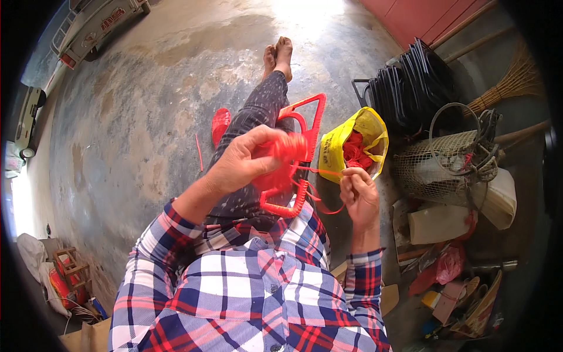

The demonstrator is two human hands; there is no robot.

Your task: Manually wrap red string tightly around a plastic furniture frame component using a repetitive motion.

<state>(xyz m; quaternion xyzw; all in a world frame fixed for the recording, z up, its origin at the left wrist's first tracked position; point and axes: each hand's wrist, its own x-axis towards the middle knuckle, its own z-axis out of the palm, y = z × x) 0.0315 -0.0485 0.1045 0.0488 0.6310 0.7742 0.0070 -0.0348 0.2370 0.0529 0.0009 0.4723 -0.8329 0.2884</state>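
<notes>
The head view shows a red frame [312, 146] over the lap, left of the yellow bag [335, 154]. Farther left of the bag, the left hand [241, 159] half-closes around a blurred red bundle [290, 146], held at its fingertips above the frame. Just nearer the body than the bag, the right hand [359, 196] pinches a thin red strip [317, 171].

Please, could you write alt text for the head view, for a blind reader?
A person grips a blurred red thing in the left hand and pinches a thin red strip in the right hand. A red frame is close by, with a yellow bag holding red material to the right.
</notes>
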